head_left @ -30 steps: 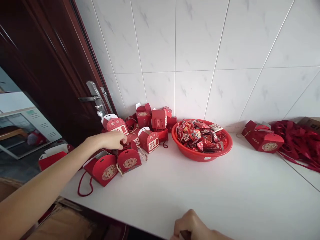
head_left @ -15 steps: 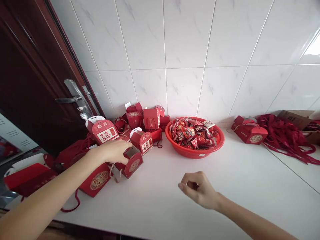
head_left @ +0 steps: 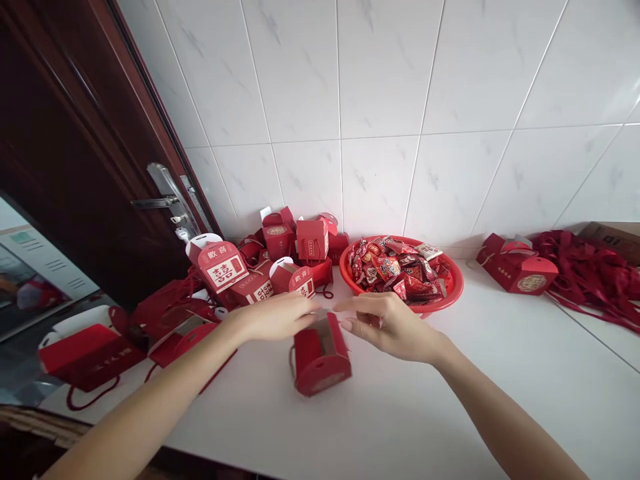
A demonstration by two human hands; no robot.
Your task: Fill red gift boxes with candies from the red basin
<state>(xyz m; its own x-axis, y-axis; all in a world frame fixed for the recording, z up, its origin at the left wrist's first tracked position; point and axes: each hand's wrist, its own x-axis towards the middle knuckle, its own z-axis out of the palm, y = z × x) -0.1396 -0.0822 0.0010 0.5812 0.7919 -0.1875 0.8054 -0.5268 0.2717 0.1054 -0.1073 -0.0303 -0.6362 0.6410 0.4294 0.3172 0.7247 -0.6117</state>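
Note:
A small red gift box (head_left: 324, 367) with an open top is between my two hands on the white table, slightly tilted, with a twine cord at its left side. My left hand (head_left: 277, 315) grips its back left edge, though some fingertips are hidden behind the box. Thumb and fingers of my right hand (head_left: 393, 327) close on the box's back right edge. Just behind the right hand stands a red plastic basket (head_left: 453, 297) heaped with wrapped candies (head_left: 395, 267).
Several more red gift boxes (head_left: 220, 267) are piled at the left, some with cords hanging out. Another red box (head_left: 517, 267) stands at the right beside a heap of dark red ribbons (head_left: 585, 273) and a cardboard box (head_left: 613, 240). A tiled wall (head_left: 380, 180) rises behind; a dark door (head_left: 100, 133) is at left.
My left hand has brought the gift box from the pile at the left to the middle of the table. My right hand has moved up and left to meet it. The view has shifted slightly.

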